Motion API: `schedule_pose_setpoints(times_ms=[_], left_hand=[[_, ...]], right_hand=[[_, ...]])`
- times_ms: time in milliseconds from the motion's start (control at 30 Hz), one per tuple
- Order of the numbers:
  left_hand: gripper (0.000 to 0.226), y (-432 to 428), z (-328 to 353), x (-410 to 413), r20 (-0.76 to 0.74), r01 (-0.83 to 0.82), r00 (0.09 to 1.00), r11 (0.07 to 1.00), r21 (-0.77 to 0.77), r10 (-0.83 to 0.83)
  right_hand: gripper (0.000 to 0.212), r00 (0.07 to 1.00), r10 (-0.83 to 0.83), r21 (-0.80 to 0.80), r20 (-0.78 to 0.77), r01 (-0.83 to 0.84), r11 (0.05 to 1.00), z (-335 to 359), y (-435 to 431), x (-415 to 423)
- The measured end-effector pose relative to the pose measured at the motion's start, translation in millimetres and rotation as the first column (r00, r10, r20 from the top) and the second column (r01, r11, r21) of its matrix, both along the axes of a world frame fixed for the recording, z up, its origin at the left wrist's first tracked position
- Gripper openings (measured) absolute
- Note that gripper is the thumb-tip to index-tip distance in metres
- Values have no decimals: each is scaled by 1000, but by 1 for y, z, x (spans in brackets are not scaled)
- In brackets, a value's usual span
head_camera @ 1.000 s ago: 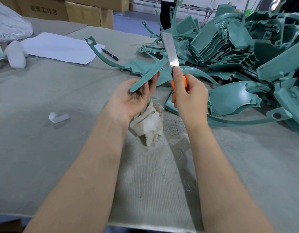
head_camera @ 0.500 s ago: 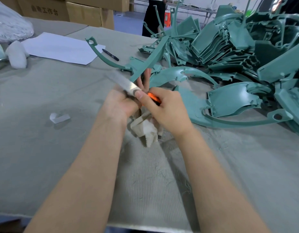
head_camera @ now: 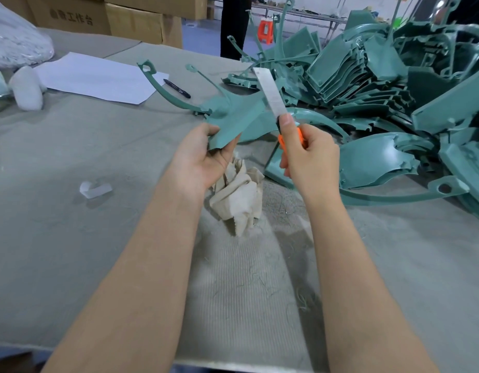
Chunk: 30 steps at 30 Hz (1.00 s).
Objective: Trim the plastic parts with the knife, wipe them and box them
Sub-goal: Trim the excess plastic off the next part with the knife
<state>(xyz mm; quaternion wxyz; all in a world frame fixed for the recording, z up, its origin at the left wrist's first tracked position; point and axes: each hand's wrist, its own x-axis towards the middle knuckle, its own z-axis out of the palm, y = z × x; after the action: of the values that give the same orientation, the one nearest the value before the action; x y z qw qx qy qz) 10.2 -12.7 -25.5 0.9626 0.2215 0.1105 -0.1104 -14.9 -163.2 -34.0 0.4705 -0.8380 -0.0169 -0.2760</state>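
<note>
Two hands loaded. Left hand (head_camera: 203, 157) grips the teal plastic part (head_camera: 241, 117) by its near edge, held up to expose the trim edge. Right hand (head_camera: 308, 160) wraps the orange utility knife (head_camera: 272, 95), blade toward 12 o'clock at the part's 3 o'clock side. Rag (head_camera: 238, 195) at 6 o'clock, staged for wiping.

The person's arms are bare from the bottom of the view up to the wrists. The left hand (head_camera: 203, 160) and the right hand (head_camera: 311, 160) are bare too. Both forearms look long and slim. The right thumb's nail (head_camera: 286, 120) seems short and plain, but it is a bit blurry.
</note>
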Motion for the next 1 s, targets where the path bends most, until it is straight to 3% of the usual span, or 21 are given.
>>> schedule_pose_setpoints(times_ms=[200,333,567,667,767,867,1000], left_hand=[[18,2,-2,4,11,-96,995,984,147,95],[16,2,-2,6,6,-134,991,983,125,135],[13,4,-2,6,-22,-188,981,976,113,191],[25,4,-1,1,13,-164,987,986,38,163],[22,3,2,-2,-16,-143,990,989,-34,142],[20,6,1,-2,-34,-63,998,983,-170,58],[22,5,3,-8,18,106,994,931,-350,-107]], right_hand=[[73,998,8,-48,-60,-11,999,-1,-1,0],[67,996,59,-45,-68,-62,997,-1,1,-2],[58,944,288,-108,-162,-307,946,-3,17,-6],[58,898,387,-119,-209,-416,901,-4,21,-9],[50,885,434,17,-170,-438,899,-1,16,-8],[46,939,329,104,-98,-319,942,1,8,-5],[61,987,157,128,-36,-151,980,-2,1,0]])
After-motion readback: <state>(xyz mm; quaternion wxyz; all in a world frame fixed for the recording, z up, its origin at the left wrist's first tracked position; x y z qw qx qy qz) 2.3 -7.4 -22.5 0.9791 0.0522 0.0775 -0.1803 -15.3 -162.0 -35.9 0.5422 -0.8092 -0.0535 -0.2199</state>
